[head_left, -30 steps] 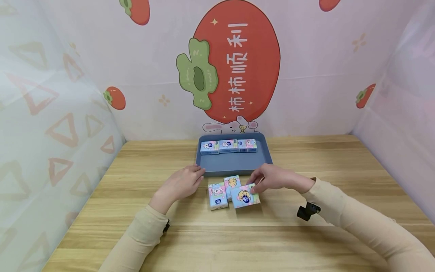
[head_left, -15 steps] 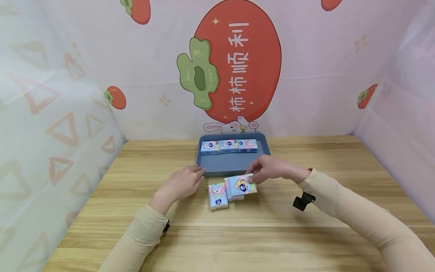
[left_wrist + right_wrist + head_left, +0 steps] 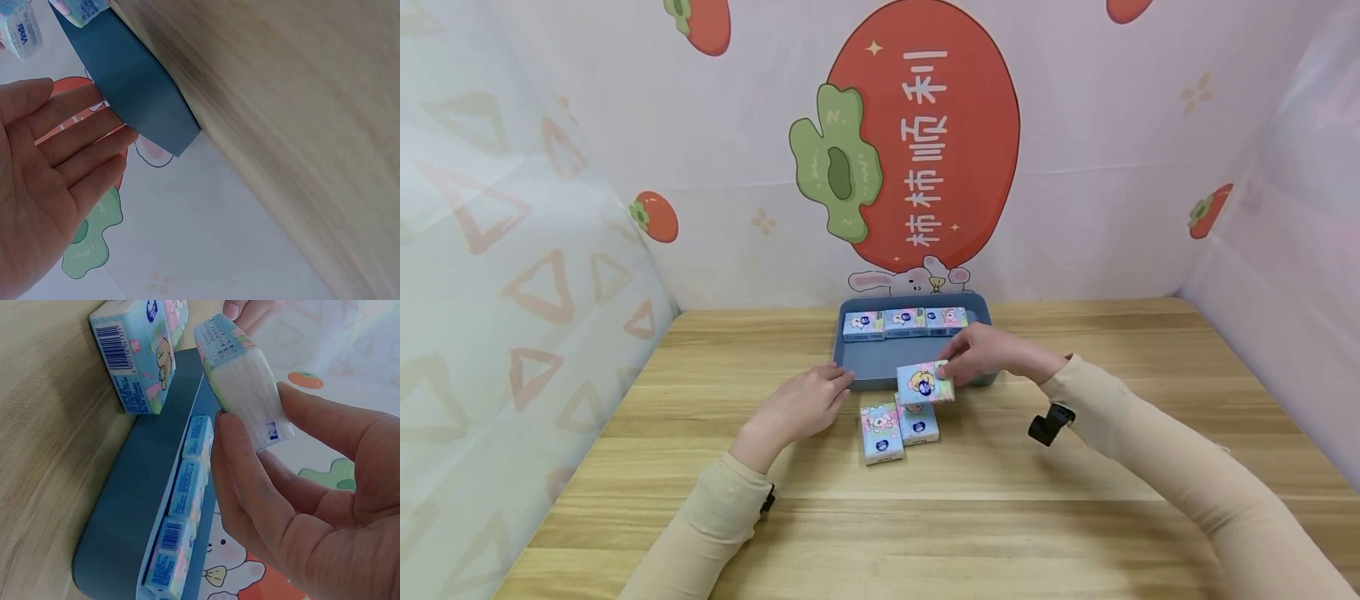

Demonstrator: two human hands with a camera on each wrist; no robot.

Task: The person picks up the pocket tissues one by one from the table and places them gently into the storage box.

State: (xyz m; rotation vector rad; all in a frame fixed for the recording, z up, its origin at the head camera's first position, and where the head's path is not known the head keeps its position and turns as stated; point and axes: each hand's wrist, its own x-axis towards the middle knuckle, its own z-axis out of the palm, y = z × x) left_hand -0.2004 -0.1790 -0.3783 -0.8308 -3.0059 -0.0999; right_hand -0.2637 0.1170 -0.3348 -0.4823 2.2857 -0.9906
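Observation:
My right hand (image 3: 988,354) pinches a tissue pack (image 3: 923,382) between thumb and fingers, held up over the tray's near rim; the right wrist view shows the held pack (image 3: 247,384) end-on, with white tissue through its wrapper. Below it, two more tissue packs, a left one (image 3: 882,433) and a right one (image 3: 919,423), lie side by side on the table. My left hand (image 3: 801,402) rests its fingertips on the near left corner of the blue-grey tray (image 3: 880,384). From the left wrist, the hand (image 3: 69,147) shows straight fingers touching the tray wall (image 3: 140,81).
Along the tray's far side stand three tissue packs in a row: left (image 3: 863,326), middle (image 3: 905,322) and right (image 3: 947,321). A printed cloth backdrop (image 3: 1075,208) rises behind the wooden table (image 3: 1075,517), and cloth also hangs at both sides.
The right hand has carried its tissue pack away from me, from beside the two loose packs up to the tray's near rim. My left hand stays where it was.

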